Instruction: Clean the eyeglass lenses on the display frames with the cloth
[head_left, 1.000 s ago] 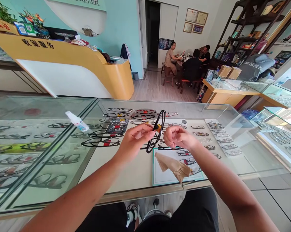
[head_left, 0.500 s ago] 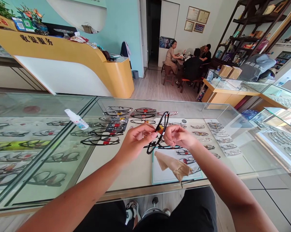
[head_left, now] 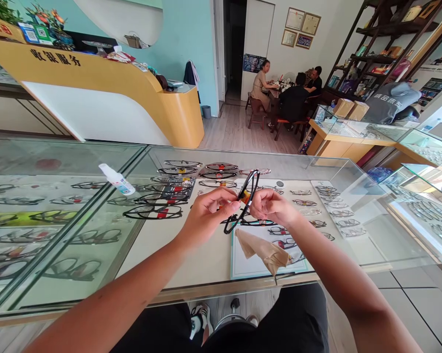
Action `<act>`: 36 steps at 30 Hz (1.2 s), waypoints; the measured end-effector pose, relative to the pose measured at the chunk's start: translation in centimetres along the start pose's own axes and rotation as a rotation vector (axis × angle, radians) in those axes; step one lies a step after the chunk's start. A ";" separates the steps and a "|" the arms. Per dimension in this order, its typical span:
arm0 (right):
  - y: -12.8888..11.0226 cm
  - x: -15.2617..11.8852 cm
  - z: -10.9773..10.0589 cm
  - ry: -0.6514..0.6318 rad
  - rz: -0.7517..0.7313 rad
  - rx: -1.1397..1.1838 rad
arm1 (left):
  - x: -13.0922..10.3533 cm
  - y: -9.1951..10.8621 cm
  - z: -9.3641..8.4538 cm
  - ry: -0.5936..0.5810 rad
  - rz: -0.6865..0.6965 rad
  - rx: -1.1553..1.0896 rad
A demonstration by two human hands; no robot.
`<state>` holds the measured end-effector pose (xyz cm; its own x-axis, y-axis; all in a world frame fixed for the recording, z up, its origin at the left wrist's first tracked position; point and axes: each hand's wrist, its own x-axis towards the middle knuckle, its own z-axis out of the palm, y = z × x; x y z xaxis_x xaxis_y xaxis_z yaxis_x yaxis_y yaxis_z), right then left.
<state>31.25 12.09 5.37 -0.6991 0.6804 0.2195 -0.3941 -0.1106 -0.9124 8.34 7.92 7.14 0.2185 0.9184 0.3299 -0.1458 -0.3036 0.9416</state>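
Observation:
My left hand (head_left: 211,211) pinches a pair of black-framed eyeglasses (head_left: 255,181) near the middle, thumb and fingers closed on the frame. The glasses stand tilted on edge above the glass counter, with a yellow label on a lens. Close against their right side is my right hand (head_left: 273,206), its fingers curled in; what they hold, if anything, is hidden. Below the hands a crumpled tan cleaning cloth (head_left: 263,250) lies on the counter top. A white spray bottle (head_left: 116,180) rests on its side to the left.
The glass display counter (head_left: 177,292) runs across in front of me, with rows of eyeglasses (head_left: 162,212) under the glass. Beyond it stands a curved yellow-and-white cashier desk (head_left: 184,117). Several people sit around a table at the back. More glass cases (head_left: 353,128) stand at the right.
Almost nothing differs. The hands and eyeglasses keep nearly the same pose, apart from a very slight shift of the view.

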 end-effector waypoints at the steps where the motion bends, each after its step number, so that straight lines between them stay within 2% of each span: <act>1: 0.0 0.0 0.0 0.003 0.001 -0.002 | 0.0 0.0 0.0 0.000 -0.005 0.001; 9: 0.1 0.0 0.3 0.004 -0.017 -0.051 | 0.0 -0.1 0.0 0.001 -0.009 0.027; 15: -0.3 0.0 0.9 0.097 -0.034 -0.065 | 0.0 0.0 -0.1 0.000 -0.020 0.029; 22: -0.3 -0.3 0.8 0.013 -0.018 -0.075 | 0.1 0.1 0.0 0.002 -0.020 0.029; 36: -0.1 -0.2 0.6 0.046 -0.016 -0.113 | 0.1 -0.1 -0.1 -0.004 -0.011 0.039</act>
<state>31.08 11.49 5.60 -0.6644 0.7140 0.2211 -0.3339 -0.0188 -0.9424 8.26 8.03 7.05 0.2239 0.9206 0.3200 -0.1053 -0.3036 0.9470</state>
